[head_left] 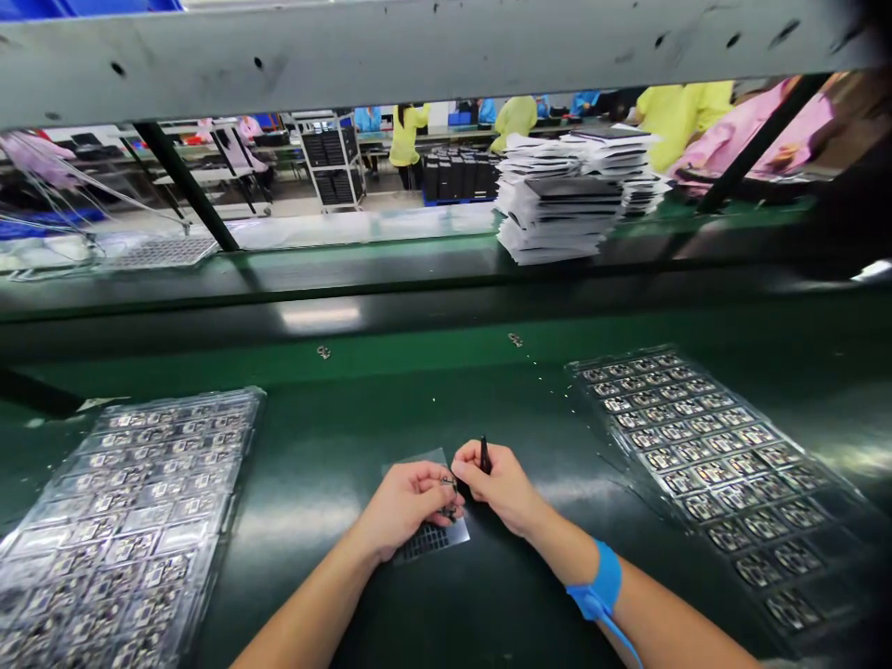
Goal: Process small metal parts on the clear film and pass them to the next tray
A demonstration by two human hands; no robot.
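My left hand (411, 502) is closed around a small circuit board (450, 500), which shows between the thumb and fingers. Under that hand lies a clear sheet (456, 531) with rows of small dark pieces on it. Close beside it, my right hand (502, 488) pinches a thin black tool (485, 455), perhaps tweezers, whose tip is hidden by the fingers near the board. A blue wrist strap (603, 581) with a cord sits on my right forearm.
Clear trays of circuit boards lie left (153, 502) and right (703, 446) on the green bench (362, 400). Small metal parts (324, 352) rest farther back. A stack of papers (564, 200) stands on the ledge, under a grey beam (390, 51). People work beyond.
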